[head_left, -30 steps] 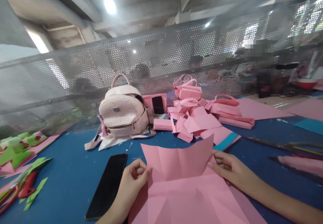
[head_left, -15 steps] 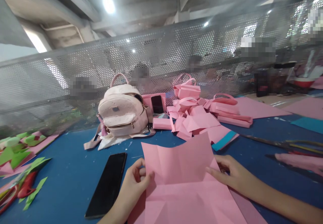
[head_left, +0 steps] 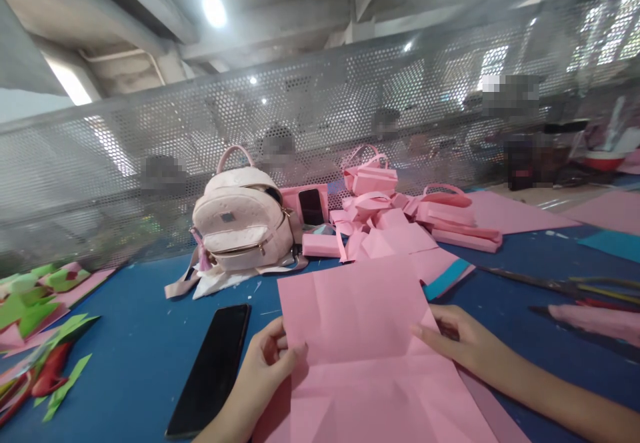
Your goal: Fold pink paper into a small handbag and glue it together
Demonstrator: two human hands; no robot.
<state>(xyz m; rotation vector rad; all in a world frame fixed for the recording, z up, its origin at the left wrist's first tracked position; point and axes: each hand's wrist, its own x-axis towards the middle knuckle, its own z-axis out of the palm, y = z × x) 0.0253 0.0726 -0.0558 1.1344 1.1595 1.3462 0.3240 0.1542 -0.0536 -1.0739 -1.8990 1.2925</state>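
A large creased pink paper sheet [head_left: 360, 336] lies on the blue table [head_left: 135, 336] in front of me, its far half raised upright. My left hand [head_left: 267, 363] pinches the sheet's left edge at the fold. My right hand [head_left: 463, 343] grips the right edge, fingers behind the raised flap and thumb in front. A black phone [head_left: 213, 370] lies face up just left of my left hand.
A pale pink backpack [head_left: 243, 220] stands at the back, beside a heap of folded pink paper bags [head_left: 395, 220] and a second phone [head_left: 311, 206]. Green and red paper scraps [head_left: 40, 336] lie at the left. Long tools [head_left: 560, 286] and more pink sheets lie at the right. A perforated metal screen [head_left: 150, 136] closes the far side.
The far half of the pink sheet has been lifted from a sagging, bent shape to a flat upright flap. Both hands stayed on its edges.
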